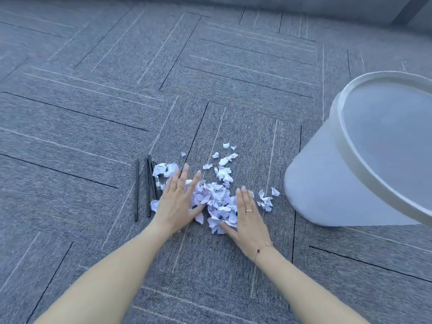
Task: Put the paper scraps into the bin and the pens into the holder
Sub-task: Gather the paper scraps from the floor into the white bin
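Bare forearms reach over grey carpet as the left hand (174, 203) and right hand (248, 213), fingers spread flat and holding nothing, flank light, flimsy paper scraps (218, 197), best scooped from underneath, near the bin (346, 183).

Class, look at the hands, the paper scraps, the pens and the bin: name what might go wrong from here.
1. The left hand lies right beside the pens, so gathering the paper scraps may sweep pens into the pile.
2. Outlying scraps beyond both hands may be missed.
3. The bin stands apart to the right of the right hand, so scraps may drop on the carpet.
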Demonstrator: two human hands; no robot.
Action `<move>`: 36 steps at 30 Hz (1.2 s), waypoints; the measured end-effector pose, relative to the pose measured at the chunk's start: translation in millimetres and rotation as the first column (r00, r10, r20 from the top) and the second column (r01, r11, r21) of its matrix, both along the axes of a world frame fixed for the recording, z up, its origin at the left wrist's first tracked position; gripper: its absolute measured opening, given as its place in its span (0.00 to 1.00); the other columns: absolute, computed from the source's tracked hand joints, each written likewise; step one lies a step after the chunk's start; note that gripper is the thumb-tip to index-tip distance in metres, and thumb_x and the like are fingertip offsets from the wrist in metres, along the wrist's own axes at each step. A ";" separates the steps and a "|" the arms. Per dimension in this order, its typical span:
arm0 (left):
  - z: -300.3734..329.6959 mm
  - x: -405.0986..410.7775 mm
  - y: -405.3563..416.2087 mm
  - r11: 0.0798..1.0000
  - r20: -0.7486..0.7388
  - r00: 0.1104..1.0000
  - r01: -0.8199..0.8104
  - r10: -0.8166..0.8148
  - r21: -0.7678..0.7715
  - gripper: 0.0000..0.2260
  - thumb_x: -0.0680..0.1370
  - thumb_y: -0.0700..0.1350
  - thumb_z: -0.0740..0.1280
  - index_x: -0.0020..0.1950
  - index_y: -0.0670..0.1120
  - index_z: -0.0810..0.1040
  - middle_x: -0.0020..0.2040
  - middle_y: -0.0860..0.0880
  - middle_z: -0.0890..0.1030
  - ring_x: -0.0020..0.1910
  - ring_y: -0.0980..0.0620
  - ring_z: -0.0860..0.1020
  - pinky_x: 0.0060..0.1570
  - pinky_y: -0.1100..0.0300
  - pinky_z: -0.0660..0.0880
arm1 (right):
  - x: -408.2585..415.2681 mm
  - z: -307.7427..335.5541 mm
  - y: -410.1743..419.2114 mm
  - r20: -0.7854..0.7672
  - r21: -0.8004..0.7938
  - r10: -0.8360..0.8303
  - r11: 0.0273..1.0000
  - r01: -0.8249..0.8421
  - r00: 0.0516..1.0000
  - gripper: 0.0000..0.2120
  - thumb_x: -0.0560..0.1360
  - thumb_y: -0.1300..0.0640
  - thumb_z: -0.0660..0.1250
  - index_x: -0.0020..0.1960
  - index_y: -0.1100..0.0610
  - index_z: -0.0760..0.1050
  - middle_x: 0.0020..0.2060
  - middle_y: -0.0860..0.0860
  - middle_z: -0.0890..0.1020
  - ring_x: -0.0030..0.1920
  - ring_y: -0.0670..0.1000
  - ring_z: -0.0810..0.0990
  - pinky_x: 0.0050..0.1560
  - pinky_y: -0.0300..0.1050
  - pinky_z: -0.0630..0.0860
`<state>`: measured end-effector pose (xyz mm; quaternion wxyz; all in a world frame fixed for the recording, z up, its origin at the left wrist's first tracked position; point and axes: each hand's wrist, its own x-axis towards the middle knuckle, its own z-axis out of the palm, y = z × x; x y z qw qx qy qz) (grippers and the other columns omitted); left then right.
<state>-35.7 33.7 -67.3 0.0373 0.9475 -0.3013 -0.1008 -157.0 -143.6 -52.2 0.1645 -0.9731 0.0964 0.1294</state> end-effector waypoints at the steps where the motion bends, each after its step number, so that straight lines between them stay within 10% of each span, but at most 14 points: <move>1: -2.4 4.2 0.0 1.000 0.012 1.000 -0.016 0.016 -0.004 0.38 0.73 0.70 0.44 0.74 0.53 0.32 0.75 0.43 0.34 0.75 0.42 0.36 0.73 0.49 0.38 | 5.0 -4.6 0.7 0.038 -0.038 0.024 0.999 -0.022 0.999 0.44 0.72 0.29 0.40 0.73 0.58 0.30 0.73 0.53 0.33 0.74 0.52 0.34 0.75 0.47 0.37; 14: -6.0 58.6 -34.8 0.992 0.007 0.994 -0.109 0.110 -0.070 0.33 0.78 0.57 0.58 0.76 0.53 0.42 0.77 0.43 0.44 0.76 0.43 0.46 0.72 0.41 0.46 | 92.8 -25.3 7.9 0.158 -0.041 0.048 0.998 -0.042 0.986 0.38 0.72 0.30 0.41 0.75 0.53 0.46 0.75 0.57 0.54 0.76 0.58 0.51 0.75 0.56 0.53; 21: -10.4 47.1 -22.8 0.967 0.080 0.997 0.012 0.008 -0.256 0.19 0.69 0.39 0.73 0.59 0.44 0.77 0.60 0.40 0.77 0.55 0.40 0.77 0.55 0.43 0.74 | 84.9 -27.4 4.4 0.242 -0.014 0.058 0.998 -0.056 0.969 0.26 0.75 0.41 0.54 0.67 0.55 0.67 0.64 0.56 0.74 0.65 0.57 0.71 0.67 0.51 0.66; 31: 10.8 31.5 -7.5 0.945 -0.081 0.986 0.113 -0.144 -0.307 0.09 0.77 0.40 0.59 0.53 0.41 0.76 0.54 0.46 0.74 0.43 0.53 0.75 0.45 0.67 0.74 | 54.7 -11.6 -4.0 0.255 0.049 0.098 0.992 -0.114 0.962 0.19 0.64 0.62 0.76 0.53 0.62 0.76 0.52 0.57 0.79 0.46 0.53 0.81 0.50 0.45 0.81; 36: 25.1 19.3 7.6 0.969 -0.190 0.976 0.060 -0.108 -0.241 0.10 0.68 0.38 0.74 0.47 0.42 0.76 0.44 0.48 0.76 0.35 0.56 0.72 0.34 0.69 0.75 | 36.4 6.5 -7.3 0.157 -0.052 0.189 0.982 -0.183 0.969 0.15 0.58 0.61 0.79 0.42 0.62 0.79 0.45 0.53 0.79 0.39 0.50 0.82 0.36 0.36 0.81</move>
